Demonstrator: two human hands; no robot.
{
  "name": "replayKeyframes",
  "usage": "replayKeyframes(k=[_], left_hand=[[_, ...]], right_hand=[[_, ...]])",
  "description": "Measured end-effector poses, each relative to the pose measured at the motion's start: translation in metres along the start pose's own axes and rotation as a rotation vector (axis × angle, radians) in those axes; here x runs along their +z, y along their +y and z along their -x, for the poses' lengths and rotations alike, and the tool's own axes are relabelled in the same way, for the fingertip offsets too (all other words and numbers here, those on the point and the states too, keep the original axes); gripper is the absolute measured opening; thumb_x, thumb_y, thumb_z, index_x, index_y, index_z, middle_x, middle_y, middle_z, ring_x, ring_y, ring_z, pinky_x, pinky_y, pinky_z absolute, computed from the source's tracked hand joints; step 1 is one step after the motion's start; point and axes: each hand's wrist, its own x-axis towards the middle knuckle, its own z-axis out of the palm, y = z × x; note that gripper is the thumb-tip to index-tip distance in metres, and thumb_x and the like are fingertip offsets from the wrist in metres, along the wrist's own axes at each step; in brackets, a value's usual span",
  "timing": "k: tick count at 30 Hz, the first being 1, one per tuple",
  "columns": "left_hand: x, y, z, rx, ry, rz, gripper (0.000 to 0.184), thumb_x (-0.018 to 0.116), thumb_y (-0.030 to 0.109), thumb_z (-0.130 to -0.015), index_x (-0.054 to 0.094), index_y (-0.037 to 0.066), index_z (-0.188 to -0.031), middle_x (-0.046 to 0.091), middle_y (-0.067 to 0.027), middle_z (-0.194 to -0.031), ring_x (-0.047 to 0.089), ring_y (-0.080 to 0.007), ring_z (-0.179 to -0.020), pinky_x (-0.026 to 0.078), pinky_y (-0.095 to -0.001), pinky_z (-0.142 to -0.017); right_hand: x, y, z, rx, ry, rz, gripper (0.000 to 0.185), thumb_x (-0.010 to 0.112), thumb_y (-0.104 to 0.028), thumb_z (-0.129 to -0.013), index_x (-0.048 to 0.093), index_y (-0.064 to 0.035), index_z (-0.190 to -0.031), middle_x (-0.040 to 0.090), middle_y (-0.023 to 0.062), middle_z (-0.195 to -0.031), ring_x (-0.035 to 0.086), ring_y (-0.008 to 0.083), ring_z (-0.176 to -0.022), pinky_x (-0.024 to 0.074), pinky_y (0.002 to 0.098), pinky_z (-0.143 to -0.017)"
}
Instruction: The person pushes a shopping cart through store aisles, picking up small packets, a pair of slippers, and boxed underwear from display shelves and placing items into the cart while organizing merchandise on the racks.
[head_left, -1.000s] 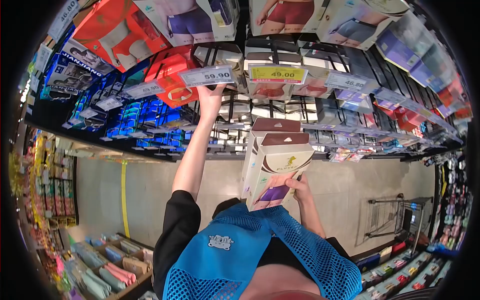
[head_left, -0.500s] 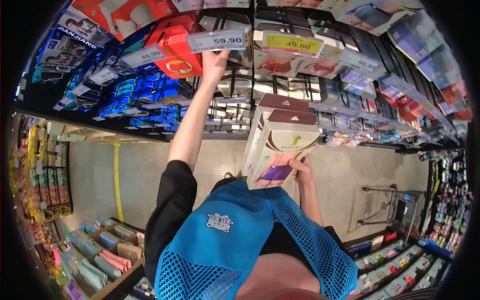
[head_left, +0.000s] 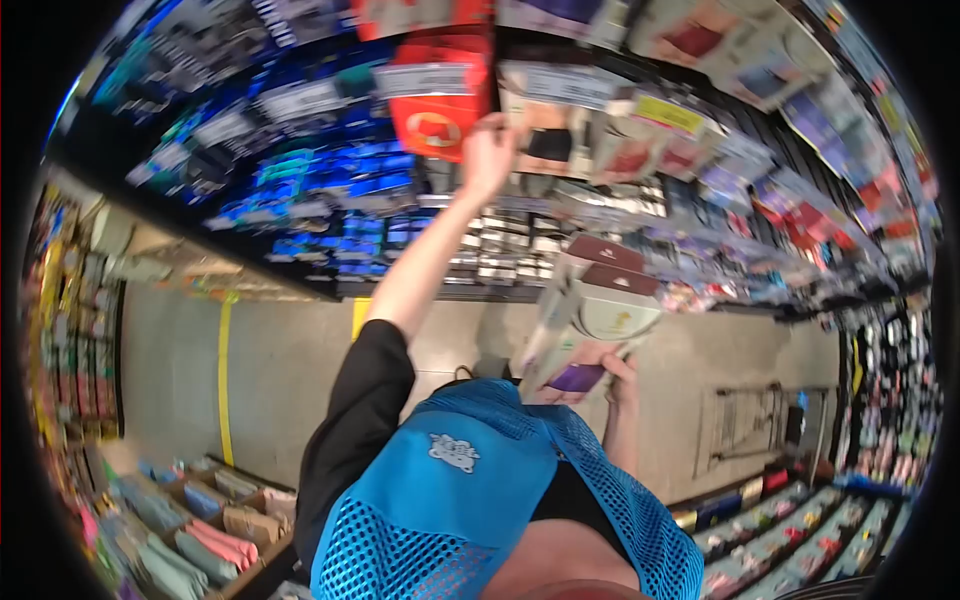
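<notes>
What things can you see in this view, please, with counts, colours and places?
Held boxes: two, off-white and brown, in right hand
Red boxes: two or more, red, near left hand
Black-shorts box: one, pale, beside left hand
Yellow price tag: one, yellow, upper right
White price tags: several, white, across top
Blue packs: many, blue, upper left
Purple boxes: several, purple, upper right
Display rack: one, dark, upper half
Shopping cart: one, grey, right
Floor stripes: two, yellow, left
Folded goods: several, pink and grey-green, lower left
Vest: one, blue, bottom middle
Left hand: one, bare, raised
Right hand: one, bare, holding boxes
</notes>
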Motion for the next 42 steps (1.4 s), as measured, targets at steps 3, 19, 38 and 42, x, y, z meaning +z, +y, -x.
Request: replayKeyframes(k=[3,19,38,42], left_hand=[[-0.011,-0.010,0.008,-0.073,-0.114,0.142,0.037,0.061,0.021,-0.079,0.056,-0.004,-0.106,0.064,-0.0198,-0.091,0.062,-0.0242,-0.090,0.046,-0.0328,-0.080],[-0.141,-0.003,0.236,-0.840,-0.903,0.581,0.066,0.052,0.042,-0.087,0.025,0.006,-0.137,0.043,-0.0064,-0.128,0.042,-0.0177,-0.115,0.042,-0.0362,-0.087],[-0.134,0.023,0.264,-0.844,-0.581,0.826,0.071,0.066,0.006,-0.073,0.026,0.000,-0.132,0.048,-0.0136,-0.120,0.048,-0.0204,-0.110,0.036,-0.0314,-0.094],[-0.124,0.025,0.258,-0.816,-0.689,0.801,0.068,0.065,0.008,-0.075,0.028,0.000,-0.132,0.049,-0.0129,-0.120,0.048,-0.0190,-0.110,0.037,-0.0307,-0.094]], right_hand=[[0.018,0.019,-0.009,-0.007,0.025,-0.016,0.065,0.069,-0.013,-0.065,0.042,0.0010,-0.123,0.054,0.0103,-0.111,0.053,0.0215,-0.100,0.0402,0.0338,-0.089],[0.083,0.026,-0.042,0.224,0.097,0.011,0.043,0.065,-0.019,-0.079,0.049,-0.0027,-0.115,0.057,0.0069,-0.104,0.057,0.0142,-0.091,0.0471,0.0275,-0.077],[0.073,0.031,-0.028,0.263,-0.119,-0.101,0.058,0.054,-0.025,-0.085,0.030,-0.0028,-0.133,0.045,0.0120,-0.126,0.048,0.0198,-0.111,0.0412,0.0322,-0.092],[0.077,0.035,-0.019,0.199,0.122,-0.032,0.055,0.055,-0.029,-0.085,0.037,0.0019,-0.127,0.051,0.0142,-0.117,0.052,0.0193,-0.104,0.0451,0.0324,-0.087]])
